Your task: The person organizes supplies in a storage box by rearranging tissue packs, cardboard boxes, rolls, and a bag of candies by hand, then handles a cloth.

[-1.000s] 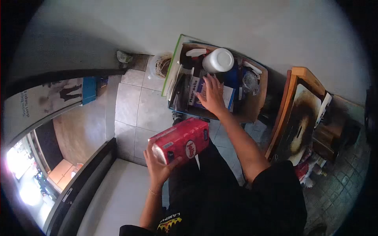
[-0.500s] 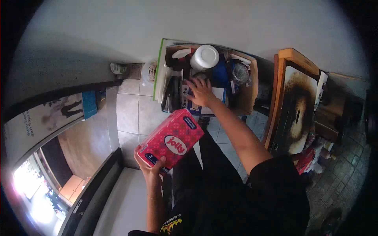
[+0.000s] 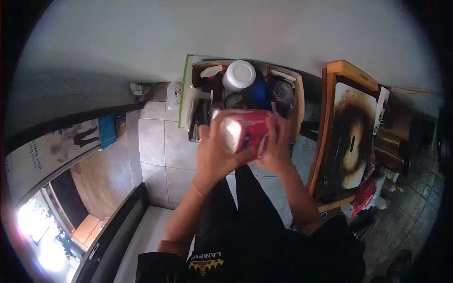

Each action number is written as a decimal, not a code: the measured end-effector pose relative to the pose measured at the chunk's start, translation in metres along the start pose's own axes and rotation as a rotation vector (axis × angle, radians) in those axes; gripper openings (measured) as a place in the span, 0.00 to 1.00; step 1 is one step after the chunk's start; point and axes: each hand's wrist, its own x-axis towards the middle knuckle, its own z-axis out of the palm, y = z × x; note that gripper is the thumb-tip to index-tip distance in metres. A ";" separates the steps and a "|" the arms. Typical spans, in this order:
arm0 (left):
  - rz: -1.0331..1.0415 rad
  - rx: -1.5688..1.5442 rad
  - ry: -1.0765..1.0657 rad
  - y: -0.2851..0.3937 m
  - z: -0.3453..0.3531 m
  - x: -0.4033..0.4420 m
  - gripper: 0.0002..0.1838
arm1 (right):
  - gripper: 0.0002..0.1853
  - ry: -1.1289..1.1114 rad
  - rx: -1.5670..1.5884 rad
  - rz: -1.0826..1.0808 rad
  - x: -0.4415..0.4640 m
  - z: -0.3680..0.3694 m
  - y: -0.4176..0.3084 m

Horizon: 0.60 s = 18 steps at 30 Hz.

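Between my two hands is a pink and red tissue pack [image 3: 254, 137], tilted and slightly blurred, with its end catching bright glare. My left hand [image 3: 214, 153] grips its left end, and my right hand [image 3: 278, 152] is wrapped round its right end. The pack is held over the near edge of an open cardboard box [image 3: 300, 101] and hides part of what is inside. A white lidded tub [image 3: 239, 75] stands toward the back of that box. Beside it are a blue item [image 3: 260, 92] and a clear plastic-looking item [image 3: 284, 93].
Green-edged folders or boards [image 3: 184, 94] stand at the box's left side, with a clear container [image 3: 173, 96] beyond. To the right leans a wooden-framed board with a scorched panel [image 3: 351, 137]. A black-edged bed or bench [image 3: 127, 221] lies at lower left, above tiled floor [image 3: 153, 155].
My right hand has left the box's contents and now holds the tissue pack together with my left. The pack has moved up and right, toward the box, and turned.
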 end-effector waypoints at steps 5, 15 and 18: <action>-0.042 -0.824 0.013 -0.049 0.053 0.041 0.31 | 0.62 -0.070 0.113 0.220 0.023 -0.036 0.046; 0.143 0.466 -0.296 -0.107 0.150 0.046 0.30 | 0.51 -0.569 -0.160 -0.041 0.109 -0.002 0.063; 0.141 0.463 -0.261 -0.116 0.160 0.029 0.34 | 0.45 -0.428 -0.041 -0.150 0.117 0.029 0.079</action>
